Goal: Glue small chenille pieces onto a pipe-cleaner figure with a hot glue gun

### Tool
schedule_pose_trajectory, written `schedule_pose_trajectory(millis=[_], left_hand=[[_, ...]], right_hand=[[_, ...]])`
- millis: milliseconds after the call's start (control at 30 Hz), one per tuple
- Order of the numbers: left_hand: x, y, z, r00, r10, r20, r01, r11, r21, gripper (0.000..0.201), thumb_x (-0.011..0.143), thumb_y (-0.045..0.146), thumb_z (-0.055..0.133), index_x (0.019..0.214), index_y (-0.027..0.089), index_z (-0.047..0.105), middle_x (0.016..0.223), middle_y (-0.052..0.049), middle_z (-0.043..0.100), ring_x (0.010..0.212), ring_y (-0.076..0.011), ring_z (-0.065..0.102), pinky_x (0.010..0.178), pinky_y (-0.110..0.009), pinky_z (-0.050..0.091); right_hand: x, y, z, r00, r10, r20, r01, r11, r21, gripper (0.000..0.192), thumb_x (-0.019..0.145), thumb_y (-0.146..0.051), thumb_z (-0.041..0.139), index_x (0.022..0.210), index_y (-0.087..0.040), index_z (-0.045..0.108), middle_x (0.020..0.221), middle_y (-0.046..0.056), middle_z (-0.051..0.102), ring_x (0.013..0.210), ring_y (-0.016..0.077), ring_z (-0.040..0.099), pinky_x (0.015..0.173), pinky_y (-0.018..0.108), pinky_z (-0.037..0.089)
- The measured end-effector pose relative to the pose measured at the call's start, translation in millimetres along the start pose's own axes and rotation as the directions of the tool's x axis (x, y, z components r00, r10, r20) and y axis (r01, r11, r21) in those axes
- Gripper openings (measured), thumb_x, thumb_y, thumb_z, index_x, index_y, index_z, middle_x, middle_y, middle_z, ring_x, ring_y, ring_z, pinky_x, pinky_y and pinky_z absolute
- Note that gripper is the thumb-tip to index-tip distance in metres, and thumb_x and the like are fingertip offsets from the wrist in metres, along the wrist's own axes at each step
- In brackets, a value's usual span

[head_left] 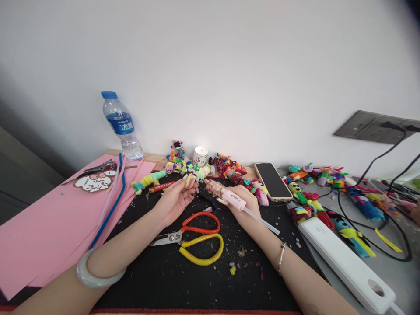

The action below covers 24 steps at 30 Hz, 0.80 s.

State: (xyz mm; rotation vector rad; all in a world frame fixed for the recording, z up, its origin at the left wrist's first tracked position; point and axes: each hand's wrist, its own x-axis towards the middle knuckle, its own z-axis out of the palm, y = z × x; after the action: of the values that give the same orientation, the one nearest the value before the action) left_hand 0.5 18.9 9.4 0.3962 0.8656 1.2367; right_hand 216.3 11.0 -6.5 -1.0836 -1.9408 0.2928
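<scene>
Head view, looking forward and down over a counter (154, 158) set against a white wall (229, 65). Left hand (173, 199), palm up, pinches a small pipe-cleaner figure (191, 179) in yellow, pink and green between its fingertips, above the black mat (197, 280). Right hand (244, 205) is closed around a pink glue gun (226, 194), nozzle pointing left and stopping just beside the figure; a clear glue stick (260, 220) projects from the rear of the gun toward the lower right. A pale bangle (98, 273) circles the left wrist and a thin silver bracelet (281, 258) the right. Two pairs of scissors lie on the mat between the forearms, one with orange handles (197, 223), one with yellow handles (201, 249), handles overlapping; coloured scraps are scattered around them. Pink paper (42, 227) covers the left of the counter and carries blue and pink pipe cleaners (110, 205), a white bead plaque (93, 181) and pliers (95, 168). A water bottle (121, 124) with a blue cap stands upright at the wall. A lit candle (200, 155) sits among finished figures (226, 166) behind the hands. To the right lie a phone (272, 180), face up, more figures (315, 205), a white power strip (348, 262) and black cables (387, 227) leading to a wall socket (374, 126).
</scene>
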Motion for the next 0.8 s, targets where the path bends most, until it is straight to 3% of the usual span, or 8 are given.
schedule_pose_trajectory(millis=[267, 533, 800], left_hand=[[-1.6, 2.2, 3.0, 0.999, -0.002, 0.034, 0.004, 0.997, -0.072, 0.025, 0.094, 0.029, 0.042, 0.084, 0.016, 0.060, 0.063, 0.000, 0.059, 0.039, -0.0020, 0.043, 0.039, -0.012, 0.040], [-0.6, 1.6, -0.9, 0.998, 0.045, 0.050, -0.047, 0.999, 0.028, 0.010, 0.087, 0.022, 0.057, 0.085, 0.014, 0.064, 0.080, -0.002, 0.070, 0.052, -0.0040, 0.055, 0.053, -0.012, 0.049], [0.5, -0.9, -4.0, 0.993, 0.080, 0.082, -0.089, 0.990, 0.108, 0.006, 0.083, 0.019, 0.062, 0.087, 0.015, 0.065, 0.078, -0.001, 0.065, 0.065, -0.0085, 0.063, 0.059, -0.018, 0.054]], right_hand=[[-0.6, -1.8, -0.3, 0.999, 0.036, 0.005, -0.036, 0.999, 0.014, 0.017, 0.080, -0.016, 0.059, 0.095, -0.021, 0.066, 0.090, 0.004, 0.066, 0.078, 0.0176, 0.061, 0.073, 0.032, 0.048], [-1.1, 2.6, -0.2, 1.000, 0.014, -0.004, -0.014, 1.000, 0.003, 0.017, 0.080, -0.018, 0.060, 0.096, -0.021, 0.065, 0.089, 0.004, 0.065, 0.078, 0.0172, 0.060, 0.071, 0.030, 0.046], [-1.8, 3.2, -0.5, 1.000, 0.006, -0.019, -0.007, 0.998, -0.058, 0.012, 0.080, -0.022, 0.061, 0.092, -0.022, 0.064, 0.090, 0.005, 0.066, 0.085, 0.0205, 0.060, 0.076, 0.034, 0.046]])
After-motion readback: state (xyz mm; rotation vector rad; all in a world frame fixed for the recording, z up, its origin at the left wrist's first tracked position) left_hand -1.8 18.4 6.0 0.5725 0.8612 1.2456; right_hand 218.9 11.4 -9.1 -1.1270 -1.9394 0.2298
